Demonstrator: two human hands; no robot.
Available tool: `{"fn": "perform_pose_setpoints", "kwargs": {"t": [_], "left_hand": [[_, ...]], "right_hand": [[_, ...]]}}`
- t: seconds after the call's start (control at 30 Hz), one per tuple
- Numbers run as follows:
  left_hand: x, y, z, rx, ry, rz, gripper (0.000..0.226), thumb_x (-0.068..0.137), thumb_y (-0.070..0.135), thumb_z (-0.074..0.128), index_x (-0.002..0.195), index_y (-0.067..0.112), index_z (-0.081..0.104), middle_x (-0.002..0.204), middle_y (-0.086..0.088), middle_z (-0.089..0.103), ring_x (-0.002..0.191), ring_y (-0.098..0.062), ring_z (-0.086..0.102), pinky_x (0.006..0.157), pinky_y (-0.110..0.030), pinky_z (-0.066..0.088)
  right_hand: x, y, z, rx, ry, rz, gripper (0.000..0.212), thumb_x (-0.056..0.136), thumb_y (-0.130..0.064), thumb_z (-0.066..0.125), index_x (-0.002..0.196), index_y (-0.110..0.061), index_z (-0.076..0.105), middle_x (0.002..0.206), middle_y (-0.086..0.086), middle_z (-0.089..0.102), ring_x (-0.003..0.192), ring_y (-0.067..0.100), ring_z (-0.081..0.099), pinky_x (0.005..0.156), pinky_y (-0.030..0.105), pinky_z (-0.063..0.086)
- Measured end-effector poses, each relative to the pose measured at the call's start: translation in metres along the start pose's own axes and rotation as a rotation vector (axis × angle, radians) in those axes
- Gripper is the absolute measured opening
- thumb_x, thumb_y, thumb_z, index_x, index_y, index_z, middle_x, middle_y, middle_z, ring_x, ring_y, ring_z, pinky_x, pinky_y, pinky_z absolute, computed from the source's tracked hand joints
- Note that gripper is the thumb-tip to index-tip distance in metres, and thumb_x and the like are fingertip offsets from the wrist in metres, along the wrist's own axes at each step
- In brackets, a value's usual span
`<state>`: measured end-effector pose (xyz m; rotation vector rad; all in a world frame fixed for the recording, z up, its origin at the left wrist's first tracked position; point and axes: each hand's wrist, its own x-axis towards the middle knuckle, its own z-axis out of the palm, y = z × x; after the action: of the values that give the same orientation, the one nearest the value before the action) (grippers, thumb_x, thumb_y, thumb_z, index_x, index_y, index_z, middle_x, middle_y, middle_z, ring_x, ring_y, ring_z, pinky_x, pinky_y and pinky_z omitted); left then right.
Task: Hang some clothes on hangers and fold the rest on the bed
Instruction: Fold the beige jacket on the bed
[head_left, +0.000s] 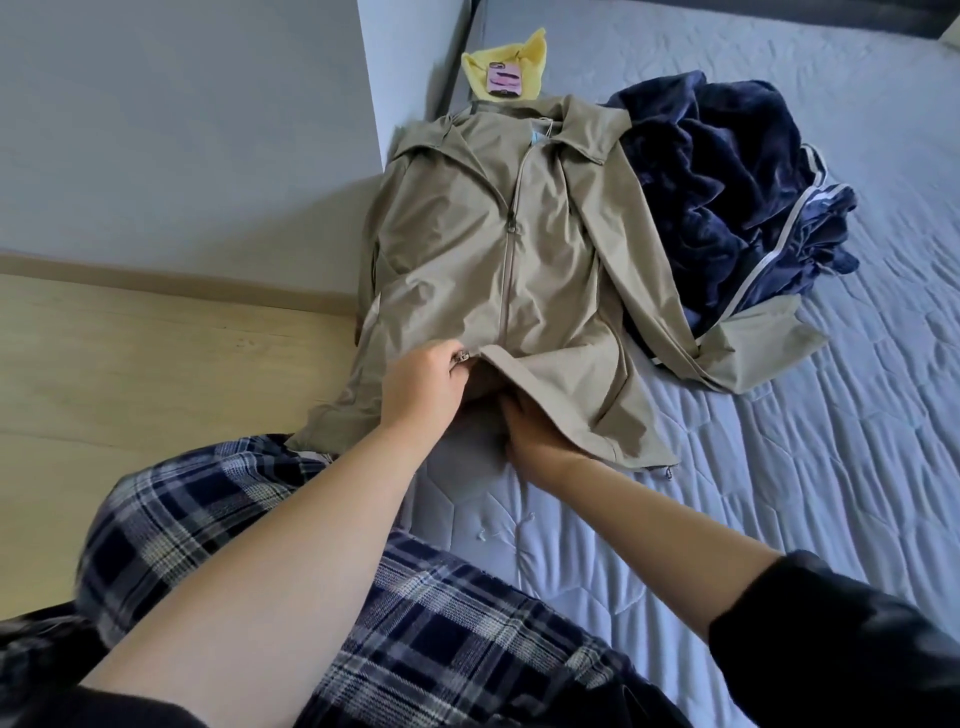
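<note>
A beige zip jacket (467, 249) lies face up on the grey quilted bed (779, 467), collar away from me, its front partly zipped. My left hand (421, 384) pinches the metal zipper piece at the left side of the jacket's bottom hem. My right hand (535, 431) holds the right hem flap, fingers tucked under the fabric. A pile of navy fleece clothes with white stripes (727, 208) lies to the right, covering part of the jacket's right sleeve. No hanger is visible.
A folded yellow garment (524, 62) with a pink-cased phone (505, 79) on it sits beyond the collar. A grey wall (182, 130) and wooden floor (156, 374) are on the left. My plaid-trousered leg (260, 519) rests at the bed's edge.
</note>
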<state>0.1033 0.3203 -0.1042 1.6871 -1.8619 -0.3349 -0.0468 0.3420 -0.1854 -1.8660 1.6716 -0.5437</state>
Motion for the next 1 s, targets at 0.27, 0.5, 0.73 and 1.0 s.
{"fn": "perform_pose_setpoints", "kwargs": {"t": [0.27, 0.5, 0.73, 1.0], "left_hand": [[0.001, -0.002, -0.004, 0.002, 0.02, 0.029, 0.017, 0.084, 0.009, 0.062, 0.098, 0.008, 0.072, 0.085, -0.015, 0.07, 0.08, -0.037, 0.061, 0.062, -0.035, 0.04], [-0.003, 0.005, 0.002, 0.013, 0.026, 0.074, 0.009, 0.082, 0.01, 0.064, 0.088, 0.005, 0.07, 0.079, -0.017, 0.068, 0.072, -0.04, 0.061, 0.058, -0.037, 0.04], [-0.003, 0.004, 0.002, 0.019, 0.025, 0.106, 0.009, 0.078, 0.005, 0.067, 0.086, 0.005, 0.071, 0.076, -0.018, 0.069, 0.067, -0.04, 0.061, 0.056, -0.038, 0.042], [-0.014, 0.01, 0.01, 0.065, -0.065, 0.291, 0.003, 0.077, 0.006, 0.068, 0.08, 0.005, 0.069, 0.073, -0.012, 0.068, 0.063, -0.036, 0.062, 0.052, -0.038, 0.046]], "right_hand": [[0.027, 0.007, -0.014, -0.034, 0.105, -0.08, 0.031, 0.099, -0.018, 0.043, 0.127, -0.017, 0.057, 0.133, 0.005, 0.055, 0.125, 0.016, 0.047, 0.109, 0.031, 0.033], [0.017, 0.007, -0.039, -0.13, -0.121, -0.163, 0.017, 0.087, -0.006, 0.05, 0.079, -0.018, 0.043, 0.077, -0.009, 0.038, 0.074, 0.014, 0.034, 0.064, 0.02, 0.021], [0.007, 0.002, -0.029, -0.278, -0.408, -0.112, 0.039, 0.084, -0.033, 0.07, 0.11, -0.01, 0.052, 0.101, 0.009, 0.058, 0.087, 0.022, 0.051, 0.072, 0.027, 0.034], [-0.023, 0.019, -0.065, -0.051, -0.029, 0.066, 0.036, 0.102, -0.023, 0.04, 0.136, -0.015, 0.048, 0.135, -0.002, 0.048, 0.129, 0.013, 0.04, 0.105, 0.017, 0.024]]}}
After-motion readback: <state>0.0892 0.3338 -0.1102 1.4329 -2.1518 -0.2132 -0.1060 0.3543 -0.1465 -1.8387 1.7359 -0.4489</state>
